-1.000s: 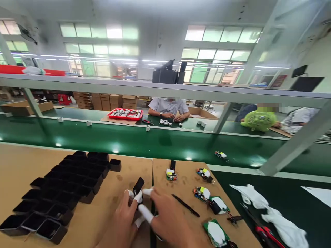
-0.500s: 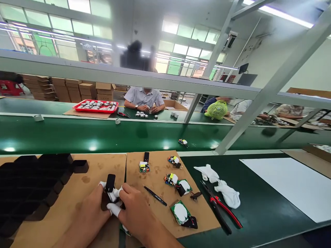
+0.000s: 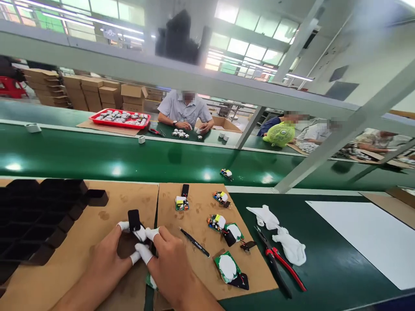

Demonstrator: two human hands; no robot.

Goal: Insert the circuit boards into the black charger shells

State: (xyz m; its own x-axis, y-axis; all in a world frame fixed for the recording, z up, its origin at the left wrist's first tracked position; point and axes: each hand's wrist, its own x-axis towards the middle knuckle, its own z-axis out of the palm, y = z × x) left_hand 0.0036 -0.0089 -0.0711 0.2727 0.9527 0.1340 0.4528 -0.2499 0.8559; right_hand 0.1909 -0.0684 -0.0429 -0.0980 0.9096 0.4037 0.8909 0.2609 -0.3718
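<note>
My left hand (image 3: 108, 255), with white finger cots on its fingertips, is closed around a dark casing (image 3: 126, 246), partly hidden by the fingers. A white-coated circuit board (image 3: 140, 233) shows at the casing's opening, and a flat black plate (image 3: 134, 220) stands up at its far edge. My right hand (image 3: 171, 259), also in finger cots, pinches the circuit board from the right side. Under the right wrist, another green board (image 3: 151, 281) is mostly covered. Black tweezers (image 3: 194, 242) lie on the cardboard to the right of my hands.
Black boxes (image 3: 35, 220) stand in rows at left. Several circuit boards (image 3: 227, 266) lie on the cardboard (image 3: 259, 276). Red-and-black pliers (image 3: 275, 259) and white gloves (image 3: 290, 246) lie farther right. Beyond the green belt (image 3: 81, 155), a person (image 3: 184, 112) sits near a red tray (image 3: 94, 117).
My view has tipped down slightly. Both hands stay together at the casing; the black plate now leans a little more to the left, with more of the white board visible.
</note>
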